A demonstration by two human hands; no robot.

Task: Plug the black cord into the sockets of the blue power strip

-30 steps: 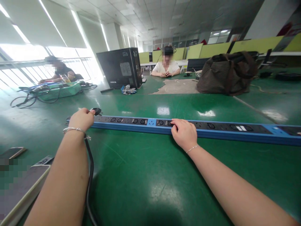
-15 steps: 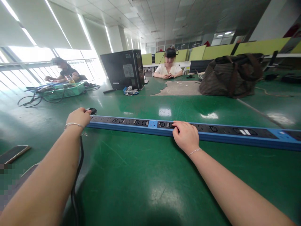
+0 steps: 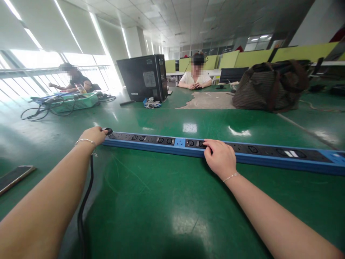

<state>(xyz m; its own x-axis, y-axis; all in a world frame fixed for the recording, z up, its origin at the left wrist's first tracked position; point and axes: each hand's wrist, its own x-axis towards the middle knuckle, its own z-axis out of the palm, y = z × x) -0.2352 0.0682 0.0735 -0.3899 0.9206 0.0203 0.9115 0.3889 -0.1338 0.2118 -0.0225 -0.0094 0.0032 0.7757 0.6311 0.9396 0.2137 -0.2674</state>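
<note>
A long blue power strip with black socket panels lies across the green table, running out of view at the right. My left hand is closed around a black power plug at the strip's left end. The plug is tilted over the end sockets; I cannot tell whether it touches them. From under my left wrist a black cable runs down towards me. Farther right, my right hand grips the strip's near edge, with fingertips on its top face and the thumb in front.
At the left lies a phone. Beyond the strip are a green basket of cables, a black computer case, gloves and a brown bag. Two people sit farther back, one behind the table and one at the left.
My left hand has brought the plug a little right and tilted it over the strip's end. The view has shifted slightly; my right hand keeps its grip on the strip.
</note>
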